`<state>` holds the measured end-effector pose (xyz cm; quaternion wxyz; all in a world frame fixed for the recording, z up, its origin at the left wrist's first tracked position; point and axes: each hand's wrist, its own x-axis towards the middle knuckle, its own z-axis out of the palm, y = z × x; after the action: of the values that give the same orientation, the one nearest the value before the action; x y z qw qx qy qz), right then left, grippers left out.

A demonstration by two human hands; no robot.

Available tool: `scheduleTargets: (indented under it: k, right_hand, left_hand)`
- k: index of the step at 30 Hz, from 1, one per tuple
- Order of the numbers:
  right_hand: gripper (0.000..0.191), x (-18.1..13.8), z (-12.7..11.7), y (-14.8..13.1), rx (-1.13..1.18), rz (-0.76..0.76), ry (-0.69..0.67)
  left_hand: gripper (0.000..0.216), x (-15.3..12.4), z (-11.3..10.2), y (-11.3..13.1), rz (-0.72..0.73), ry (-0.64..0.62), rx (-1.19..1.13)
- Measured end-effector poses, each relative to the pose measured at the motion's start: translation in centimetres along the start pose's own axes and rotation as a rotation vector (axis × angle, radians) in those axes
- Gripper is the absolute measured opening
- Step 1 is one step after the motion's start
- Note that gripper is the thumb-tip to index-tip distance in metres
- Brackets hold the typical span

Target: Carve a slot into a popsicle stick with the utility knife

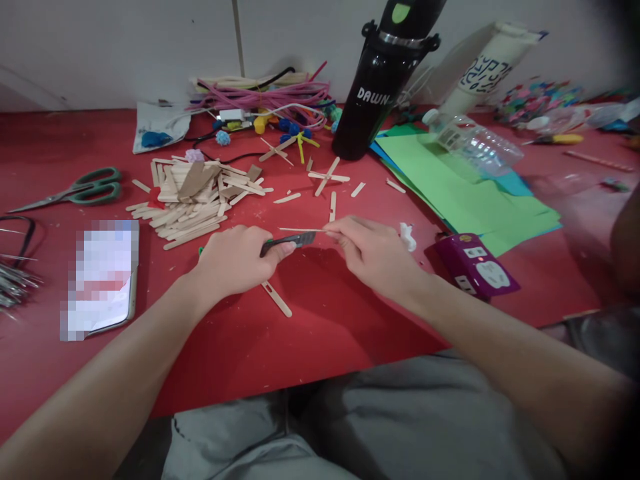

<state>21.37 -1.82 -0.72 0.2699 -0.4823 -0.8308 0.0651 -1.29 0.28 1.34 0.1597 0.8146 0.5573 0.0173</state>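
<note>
My left hand (237,257) is closed around a small utility knife (290,243), its dark blade pointing right. My right hand (373,253) pinches the end of a thin wooden sliver (300,230) that lies along the blade. Both hands hover just above the red table (325,320). A single wooden stick (277,299) lies under my left hand. A heap of wooden craft sticks (193,200) sits to the upper left of my hands.
Green-handled scissors (83,190) and a phone (103,280) lie at left. A black bottle (380,87), pink cords (265,100), green paper sheets (460,187), a clear plastic bottle (475,143) and a purple power strip (475,267) fill the back and right.
</note>
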Motion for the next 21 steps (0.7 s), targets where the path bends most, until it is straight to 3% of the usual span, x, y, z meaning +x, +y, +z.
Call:
scheduleTargets:
  k: [11,14,18,21]
  right_hand:
    - [0.029,0.1,-0.3,1.1,-0.046,-0.046,0.012]
    - [0.017,0.3,-1.4,2.7,-0.056,0.058,0.152]
    - [0.015,0.2,-2.0,3.1,0.06,0.193,0.155]
    - [0.015,0.1,-1.4,2.0,0.219,0.2,0.009]
  left_hand:
    - [0.057,-0.6,-0.3,0.2,-0.025,-0.065,0.021]
    - [0.052,-0.9,-0.7,-0.2,-0.033,-0.094,-0.004]
    - [0.051,-1.0,-1.0,-0.7,-0.085,0.006,-0.044]
    - [0.052,-0.8,-0.9,-0.8,-0.058,0.107,-0.144]
